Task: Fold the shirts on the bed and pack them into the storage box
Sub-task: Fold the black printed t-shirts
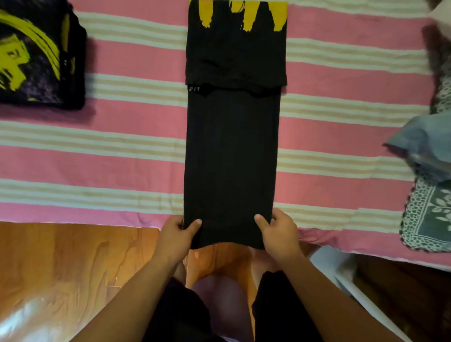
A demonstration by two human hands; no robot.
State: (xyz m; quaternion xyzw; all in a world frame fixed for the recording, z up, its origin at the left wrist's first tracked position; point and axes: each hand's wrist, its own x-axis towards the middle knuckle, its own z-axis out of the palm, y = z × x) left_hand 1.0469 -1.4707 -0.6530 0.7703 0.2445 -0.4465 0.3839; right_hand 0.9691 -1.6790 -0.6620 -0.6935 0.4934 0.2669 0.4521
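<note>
we are pinching the soft, limp black shirt (230, 150) at its 6 o'clock corners, left hand (175, 236) and right hand (281, 234) both gripping cloth.

Got my left hand (178, 230) and right hand (276, 229) pinching the near corners of the black shirt (230, 155), folded into a long strip on the striped bed (117, 118). Another folded shirt (34, 51) sits off left.
</note>
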